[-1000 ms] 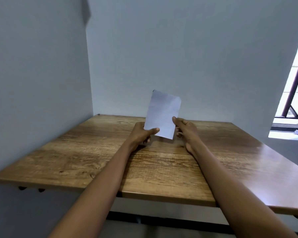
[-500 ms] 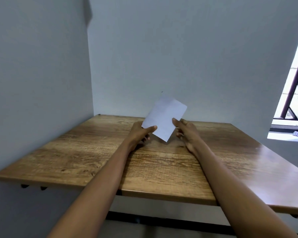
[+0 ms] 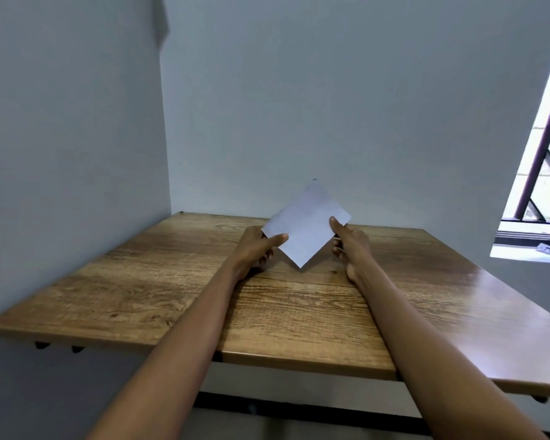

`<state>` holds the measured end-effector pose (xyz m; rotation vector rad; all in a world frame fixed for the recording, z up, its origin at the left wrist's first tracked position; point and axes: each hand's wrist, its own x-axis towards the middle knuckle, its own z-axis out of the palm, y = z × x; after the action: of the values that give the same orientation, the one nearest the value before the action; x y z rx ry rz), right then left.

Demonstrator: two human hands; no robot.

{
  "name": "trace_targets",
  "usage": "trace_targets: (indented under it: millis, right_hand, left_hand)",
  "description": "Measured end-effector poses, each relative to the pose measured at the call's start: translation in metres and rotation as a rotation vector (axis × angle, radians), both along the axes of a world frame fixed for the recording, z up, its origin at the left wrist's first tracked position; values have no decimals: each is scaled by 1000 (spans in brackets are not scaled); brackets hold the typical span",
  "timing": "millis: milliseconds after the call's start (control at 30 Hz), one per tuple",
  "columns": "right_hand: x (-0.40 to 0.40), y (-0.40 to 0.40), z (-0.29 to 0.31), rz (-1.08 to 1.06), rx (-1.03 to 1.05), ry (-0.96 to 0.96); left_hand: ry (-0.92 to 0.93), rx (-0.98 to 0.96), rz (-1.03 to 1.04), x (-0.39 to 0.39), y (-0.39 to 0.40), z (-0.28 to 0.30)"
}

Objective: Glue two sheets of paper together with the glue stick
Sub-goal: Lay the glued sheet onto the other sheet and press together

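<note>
Paper (image 3: 305, 228) held above wooden table (image 3: 172, 281), tilted corner-down. L hand (image 3: 258, 249) pinches left corner, R hand (image 3: 350, 246) pinches right edge. Risk: sheets shift/misalign if grip loosens. Glue stick not visible.

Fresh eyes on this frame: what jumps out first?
A white rectangular sheet of paper, tilted like a diamond, is held above the middle of the brown wood-grain tabletop. The left hand pinches its left corner and the right hand its right edge. No glue stick shows.
</note>
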<state>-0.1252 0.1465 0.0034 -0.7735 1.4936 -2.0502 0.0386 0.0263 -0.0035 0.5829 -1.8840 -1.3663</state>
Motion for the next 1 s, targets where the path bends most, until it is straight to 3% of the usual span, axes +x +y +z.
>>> trace_targets:
  millis: [133,233,400,600,833,1000]
  right_hand:
    - [6,-2,1,39,-59,-41]
    - [8,-3,1,134,-95,-59]
    - [12,-4,-3,184,61,127]
    - [-7,3,-1,10,-7,-61]
    - [7,0,-3,132,222,246]
    - [-7,1,-1,36,55,24]
  left_hand:
    - [183,151,-7,0,0,4]
    - [104,129,-72,-1,2,1]
    - [-2,7,-45,1,0,-3]
    - [-29,-22,-47,4,-1,-4]
    - [-7,-24,-11,4,-5,-5]
    - [0,-7,-23,5,-5,-3]
